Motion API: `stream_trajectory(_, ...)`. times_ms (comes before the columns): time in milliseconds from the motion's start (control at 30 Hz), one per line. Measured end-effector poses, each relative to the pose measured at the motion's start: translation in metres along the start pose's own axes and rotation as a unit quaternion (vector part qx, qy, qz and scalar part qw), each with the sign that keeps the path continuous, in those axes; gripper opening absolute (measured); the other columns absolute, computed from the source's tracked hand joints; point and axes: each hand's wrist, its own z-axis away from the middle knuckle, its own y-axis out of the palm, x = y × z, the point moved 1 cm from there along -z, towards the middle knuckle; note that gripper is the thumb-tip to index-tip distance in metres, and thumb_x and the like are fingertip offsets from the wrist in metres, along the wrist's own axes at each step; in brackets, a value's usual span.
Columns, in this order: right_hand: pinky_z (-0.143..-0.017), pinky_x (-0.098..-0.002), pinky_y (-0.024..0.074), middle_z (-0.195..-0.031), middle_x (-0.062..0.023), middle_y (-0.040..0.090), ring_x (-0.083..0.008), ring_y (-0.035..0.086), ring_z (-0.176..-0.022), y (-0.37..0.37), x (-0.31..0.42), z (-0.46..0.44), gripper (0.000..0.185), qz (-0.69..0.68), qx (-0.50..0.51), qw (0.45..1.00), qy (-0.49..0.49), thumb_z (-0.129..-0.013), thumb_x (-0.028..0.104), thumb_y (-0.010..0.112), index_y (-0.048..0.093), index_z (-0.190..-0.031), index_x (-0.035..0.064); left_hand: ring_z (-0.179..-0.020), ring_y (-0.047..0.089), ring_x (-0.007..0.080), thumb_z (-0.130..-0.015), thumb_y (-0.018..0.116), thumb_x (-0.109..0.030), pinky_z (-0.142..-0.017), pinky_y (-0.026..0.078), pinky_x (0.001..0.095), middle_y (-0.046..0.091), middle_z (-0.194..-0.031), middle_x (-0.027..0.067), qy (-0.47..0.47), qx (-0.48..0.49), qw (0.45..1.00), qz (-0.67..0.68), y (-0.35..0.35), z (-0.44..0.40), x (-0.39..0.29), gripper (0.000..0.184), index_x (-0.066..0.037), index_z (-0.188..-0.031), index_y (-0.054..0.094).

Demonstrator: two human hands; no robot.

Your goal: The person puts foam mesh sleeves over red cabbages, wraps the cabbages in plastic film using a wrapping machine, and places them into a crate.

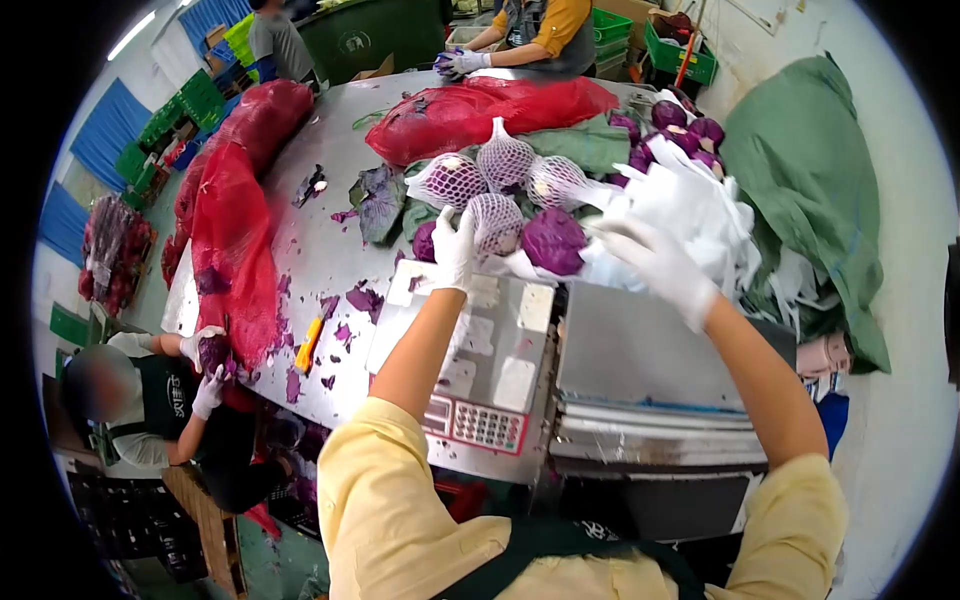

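My left hand (455,248), in a white glove, is over the back of the weighing scale (475,350). Its thumb and fingers are apart, beside a red cabbage in white foam netting (495,222); whether they touch it I cannot tell. A bare red cabbage (553,241) lies just right of that one. My right hand (655,268), also gloved and slightly blurred, reaches leftward with fingers stretched out in front of a pile of white netting (690,215). Behind, more netted cabbages (505,160) stand close together. Part of a small red cabbage (424,241) shows left of my left hand.
Red mesh sacks (480,115) lie across the steel table (330,240). A yellow-handled cutter (309,345) rests among leaf scraps. Loose cabbages (670,125) and a green sack (810,190) are at right. One co-worker (165,410) handles a cabbage; another (545,40) stands across.
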Motion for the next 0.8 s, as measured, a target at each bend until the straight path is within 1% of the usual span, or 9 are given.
stream_trajectory(100, -0.099, -0.0365, 0.0423, -0.124, -0.0234, 0.058, -0.0319, 0.056, -0.116, 0.056, -0.068, -0.141, 0.066, 0.194, 0.033, 0.98, 0.002, -0.084, 0.042, 0.061, 0.046, -0.134, 0.002, -0.107, 0.06, 0.0311, -0.091, 0.059, -0.035, -0.092, 0.045, 0.0348, 0.062, -0.116, 0.0216, 0.003, 0.07, 0.997, -0.036, 0.012, -0.058, 0.063, 0.06, 0.011, -0.127, 0.048)
stream_trajectory(133, -0.102, -0.0405, 0.04, -0.13, -0.028, 0.052, -0.0391, 0.052, -0.121, 0.07, -0.096, -0.177, 0.078, 0.267, 0.057, 0.962, -0.018, -0.082, 0.052, 0.06, 0.039, -0.141, 0.0042, -0.107, 0.058, 0.0297, -0.092, 0.058, -0.037, -0.092, 0.045, 0.0347, 0.061, -0.116, 0.0212, -0.096, 0.07, 0.99, 0.07, 0.016, -0.051, 0.052, 0.059, 0.009, -0.128, 0.048)
stream_trajectory(200, -0.103, -0.0396, 0.0392, -0.133, -0.0282, 0.05, -0.0399, 0.051, -0.122, 0.09, -0.103, -0.213, 0.088, 0.349, 0.092, 0.927, 0.099, -0.082, 0.056, 0.059, 0.029, -0.147, 0.0051, -0.113, 0.055, 0.0286, -0.093, 0.056, -0.041, -0.096, 0.043, 0.0344, 0.056, -0.125, 0.0221, -0.234, 0.136, 0.95, 0.159, 0.015, -0.043, 0.03, 0.065, 0.008, -0.133, 0.043)
stream_trajectory(300, -0.107, -0.036, 0.0357, -0.142, -0.0274, 0.041, -0.0353, 0.043, -0.132, 0.118, -0.163, -0.258, 0.098, 0.213, 0.128, 0.957, 0.151, -0.082, 0.063, 0.056, 0.019, -0.149, 0.0, -0.115, 0.053, 0.0273, -0.09, 0.059, -0.048, -0.096, 0.044, 0.0363, 0.048, -0.135, 0.0193, -0.25, 0.051, 0.953, 0.164, 0.038, -0.051, 0.086, 0.078, 0.002, -0.143, 0.03)
stream_trajectory(467, -0.104, -0.0371, 0.0378, -0.134, -0.0231, 0.052, -0.0311, 0.05, -0.125, 0.119, -0.133, -0.258, 0.087, 0.135, 0.113, 0.973, 0.15, -0.081, 0.065, 0.057, 0.045, -0.136, -0.001, -0.109, 0.055, 0.024, -0.085, 0.062, -0.056, -0.08, 0.051, 0.0394, 0.051, -0.128, 0.0119, -0.332, 0.061, 0.918, 0.206, 0.016, -0.042, 0.022, 0.079, -0.007, -0.141, 0.035)
stream_trajectory(600, -0.103, -0.0354, 0.0374, -0.127, -0.0161, 0.057, -0.0257, 0.052, -0.12, 0.054, -0.045, -0.221, 0.067, 0.069, 0.084, 0.991, -0.081, -0.092, 0.057, 0.05, 0.05, -0.134, 0.0057, -0.119, 0.054, 0.0271, -0.092, 0.038, -0.065, -0.096, 0.047, 0.0478, 0.051, -0.136, 0.0117, -0.221, 0.238, 0.856, 0.401, -0.014, -0.027, -0.053, 0.072, -0.01, -0.139, 0.043)
stream_trajectory(667, -0.102, -0.033, 0.0388, -0.125, -0.0126, 0.059, -0.02, 0.054, -0.117, 0.017, 0.022, -0.169, 0.055, -0.088, 0.017, 0.995, 0.043, -0.097, 0.049, 0.044, 0.052, -0.133, 0.0087, -0.125, 0.05, 0.0268, -0.093, 0.033, -0.066, -0.103, 0.043, 0.0442, 0.049, -0.138, 0.0134, -0.304, 0.249, 0.828, 0.4, -0.034, -0.002, -0.127, 0.076, -0.006, -0.139, 0.042)
stream_trajectory(700, -0.102, -0.0316, 0.0394, -0.125, -0.0109, 0.059, -0.0173, 0.054, -0.116, 0.005, 0.052, -0.142, 0.05, -0.156, -0.017, 0.985, 0.07, -0.099, 0.044, 0.042, 0.053, -0.133, 0.0097, -0.126, 0.05, 0.0271, -0.094, 0.032, -0.065, -0.103, 0.043, 0.0438, 0.048, -0.139, 0.0136, -0.236, 0.277, 0.827, 0.428, -0.032, 0.005, -0.143, 0.076, -0.005, -0.139, 0.042)
stream_trajectory(800, -0.1, -0.0281, 0.0405, -0.126, -0.005, 0.059, -0.013, 0.055, -0.114, 0.007, 0.037, -0.078, 0.042, -0.36, -0.01, 0.933, 0.024, -0.1, 0.031, 0.045, 0.052, -0.13, 0.0029, -0.106, 0.061, 0.0236, -0.097, 0.036, -0.058, -0.098, 0.048, 0.0393, 0.062, -0.12, 0.0115, -0.243, 0.285, 0.774, 0.51, 0.009, 0.066, -0.2, 0.065, -0.004, -0.128, 0.052)
